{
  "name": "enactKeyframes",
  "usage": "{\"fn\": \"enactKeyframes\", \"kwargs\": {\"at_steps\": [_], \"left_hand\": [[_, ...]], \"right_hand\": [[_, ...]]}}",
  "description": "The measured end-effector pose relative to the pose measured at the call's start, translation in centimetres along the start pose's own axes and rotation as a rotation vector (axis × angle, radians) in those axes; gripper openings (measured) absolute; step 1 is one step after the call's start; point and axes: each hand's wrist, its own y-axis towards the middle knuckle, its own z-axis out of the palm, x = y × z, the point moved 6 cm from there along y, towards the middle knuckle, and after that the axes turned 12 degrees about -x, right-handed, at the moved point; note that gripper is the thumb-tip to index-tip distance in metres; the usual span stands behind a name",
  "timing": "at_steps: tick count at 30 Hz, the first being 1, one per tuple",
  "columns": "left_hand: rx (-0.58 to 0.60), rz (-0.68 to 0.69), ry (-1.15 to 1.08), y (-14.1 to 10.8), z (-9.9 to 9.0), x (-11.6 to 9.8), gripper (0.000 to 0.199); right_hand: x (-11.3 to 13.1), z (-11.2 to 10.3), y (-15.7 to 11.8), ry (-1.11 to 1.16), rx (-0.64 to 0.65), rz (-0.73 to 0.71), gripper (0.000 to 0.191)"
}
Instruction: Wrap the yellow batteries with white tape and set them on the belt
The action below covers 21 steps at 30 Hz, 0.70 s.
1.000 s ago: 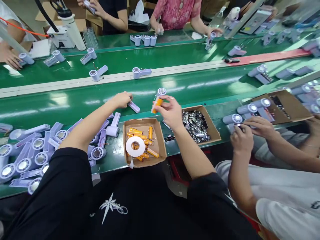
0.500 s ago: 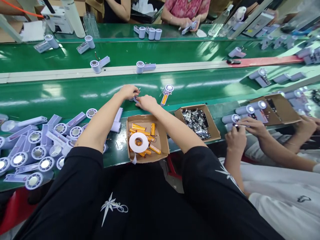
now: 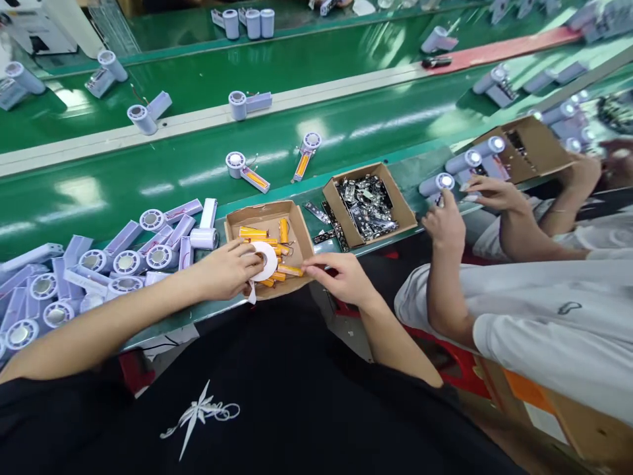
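My left hand (image 3: 228,269) reaches in over the left side of a cardboard box (image 3: 301,231), its fingers closed on a roll of white tape (image 3: 270,262) with a loose tail hanging down. Orange-wrapped cylindrical batteries (image 3: 283,231) lie around and under the roll. At the box's right edge, my right hand (image 3: 343,277) pinches the end of one orange battery (image 3: 291,270) between thumb and finger. Out on the green surface stand two lilac handheld-fan bodies, one (image 3: 236,163) and another (image 3: 311,142), each with an orange battery in its open handle.
Lilac fan bodies (image 3: 127,262) are heaped on my left. A second box (image 3: 403,214) holds small circuit boards, with several loose boards (image 3: 336,224) beside it. On the right, a co-worker's hands (image 3: 445,221) work near more fan bodies (image 3: 463,161). A pale strip (image 3: 198,125) crosses the green surface.
Both hands have drawn back from a fan body on the green surface to the battery box. That body now stands free, a battery in its handle. The view has shifted downward and right.
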Motion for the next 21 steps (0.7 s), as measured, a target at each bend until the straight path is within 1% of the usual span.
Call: {"fn": "enactKeyframes", "kwargs": {"at_steps": [1,3,5,6,8,10,12,14,16,19,21], "left_hand": [[-0.003,-0.061,0.053,-0.4,0.5,-0.5,0.034],[-0.036,-0.168,0.133,-0.7,1.0,-0.6,0.033],[-0.137,-0.217,0.161,-0.8,0.5,-0.7,0.029],[-0.217,-0.221,0.155,-0.9,-0.2,-1.1,0.029],[-0.404,-0.205,0.127,-1.7,-1.7,-2.3,0.034],[-0.569,-0.188,0.119,-3.1,-2.9,-3.8,0.041],[-0.663,-0.207,0.141,-4.9,-3.0,-4.7,0.046],[-0.677,-0.258,0.173,-6.6,-2.0,-4.8,0.045],[-0.631,-0.291,0.188,-7.7,-0.2,-4.5,0.040],[-0.517,-0.245,0.117,-8.2,2.8,-4.7,0.034],[-0.517,-0.250,0.028,-7.9,3.8,-4.8,0.037]], "right_hand": [[-0.2,0.1,-1.2,0.018,-0.022,0.039,0.025],[-0.8,0.9,-2.2,0.040,-0.074,0.149,0.027],[-1.0,2.5,-2.4,0.090,-0.048,0.291,0.034],[-0.8,3.7,-2.6,0.139,0.004,0.364,0.042],[0.2,6.5,-3.1,0.293,0.173,0.473,0.056],[1.8,8.9,-3.9,0.464,0.319,0.515,0.053],[3.2,10.2,-4.6,0.589,0.389,0.497,0.053],[4.1,10.3,-4.9,0.637,0.396,0.423,0.055],[4.7,9.7,-4.8,0.633,0.388,0.317,0.052],[4.8,8.6,-4.3,0.583,0.367,0.186,0.054],[5.0,8.3,-4.0,0.560,0.404,0.089,0.055]]}}
